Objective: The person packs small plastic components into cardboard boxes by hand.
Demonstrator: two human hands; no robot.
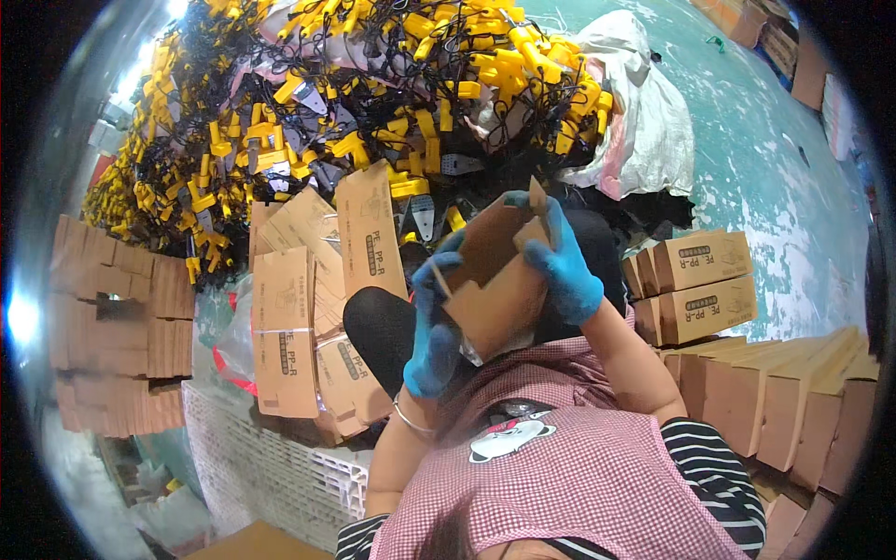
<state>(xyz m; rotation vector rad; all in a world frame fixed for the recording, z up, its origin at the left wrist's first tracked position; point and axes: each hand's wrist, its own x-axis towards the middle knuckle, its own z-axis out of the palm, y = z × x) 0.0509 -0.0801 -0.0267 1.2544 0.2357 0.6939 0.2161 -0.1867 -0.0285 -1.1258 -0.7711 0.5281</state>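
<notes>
A small brown cardboard box [501,306] is held over my lap, its open end facing up and away, with flaps sticking out around the opening. My left hand [433,338], in a blue glove, grips its left side. The right hand [569,269], gloved in the same blue, clasps its upper right side, thumb at the edge of the opening. What lies inside the box is too dark to tell. Flat, folded cartons [285,345] lie in a tied stack to the left of my knee.
Beyond my knees rises a big heap of yellow-handled tools [350,145] with black cords. A white woven sack [644,112] lies beside it. Made-up boxes [705,313] stand in rows at right. More stacked cartons [121,327] are at far left, near a white plastic crate [252,457].
</notes>
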